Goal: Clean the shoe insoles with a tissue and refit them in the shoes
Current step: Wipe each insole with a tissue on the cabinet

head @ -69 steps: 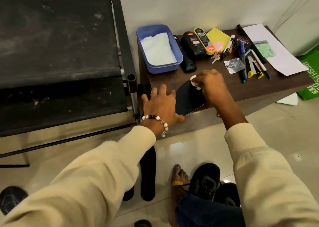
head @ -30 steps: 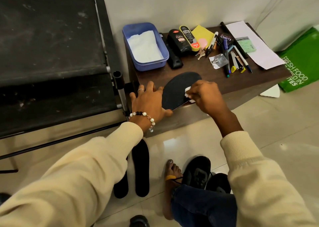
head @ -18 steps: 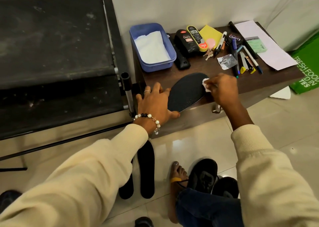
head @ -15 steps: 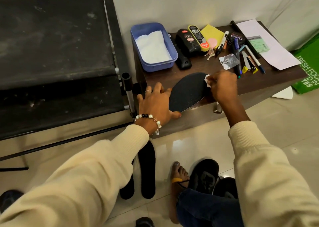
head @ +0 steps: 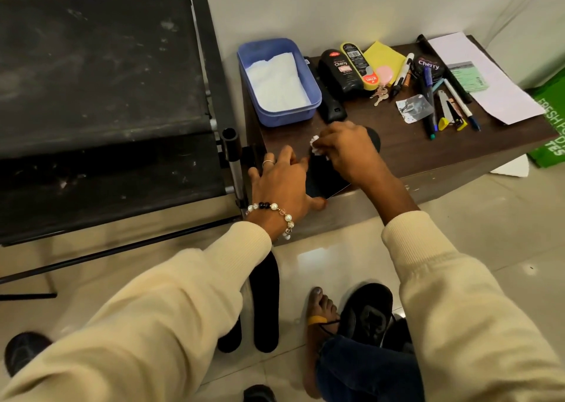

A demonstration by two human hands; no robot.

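Brown table [head: 397, 157]: black insole [head: 324, 181] lies on its near edge, heel overhanging. Left hand [head: 281, 184] flat, fingers spread, pressing the insole's near end. Right hand [head: 345, 151] over its middle, fingers pinching a white tissue [head: 315, 144] against it.

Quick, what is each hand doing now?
Left hand: open, pressing the flat black insole down.
Right hand: pinching a crumpled white tissue.

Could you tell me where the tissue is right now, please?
In the head view, the tissue is pinched in the right hand, pressed on the black insole at the table's front left, just below the blue tub.
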